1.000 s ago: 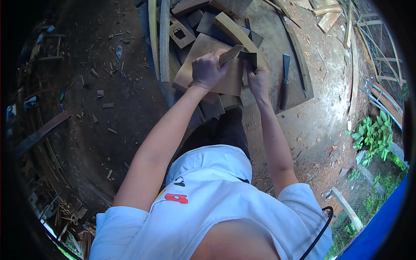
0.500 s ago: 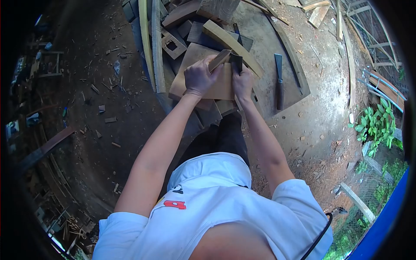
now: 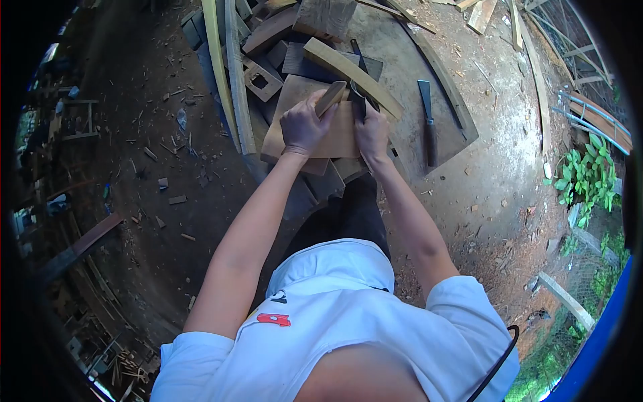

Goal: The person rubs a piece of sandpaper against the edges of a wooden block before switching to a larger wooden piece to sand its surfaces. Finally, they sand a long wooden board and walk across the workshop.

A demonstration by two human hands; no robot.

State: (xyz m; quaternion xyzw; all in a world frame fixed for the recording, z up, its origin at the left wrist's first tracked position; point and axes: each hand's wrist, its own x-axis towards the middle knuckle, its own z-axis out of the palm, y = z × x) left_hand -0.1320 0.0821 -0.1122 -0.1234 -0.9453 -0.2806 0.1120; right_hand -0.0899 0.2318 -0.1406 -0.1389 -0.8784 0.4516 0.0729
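Observation:
My left hand [image 3: 305, 128] is closed around a small wooden piece [image 3: 331, 98], which sticks up at a slant above the fingers. My right hand [image 3: 372, 137] grips a tool with a dark flat blade [image 3: 358, 102], its handle hidden in the fist. The blade stands close to the right side of the wooden piece. Both hands are over a broad light-brown wooden block [image 3: 340, 139]. Just beyond the right hand lies a long pale wooden beam [image 3: 355, 77], slanting across the pile.
A chisel [image 3: 429, 127] with a dark handle lies on the board to the right. Behind the block are stacked wood offcuts [image 3: 273, 33] and a block with a square hole [image 3: 260, 81]. Long planks [image 3: 236, 80] run along the left. Wood chips litter the floor.
The dark blade has turned and tilted, showing a narrower side. Both hands keep their grips. The whole view has shifted slightly.

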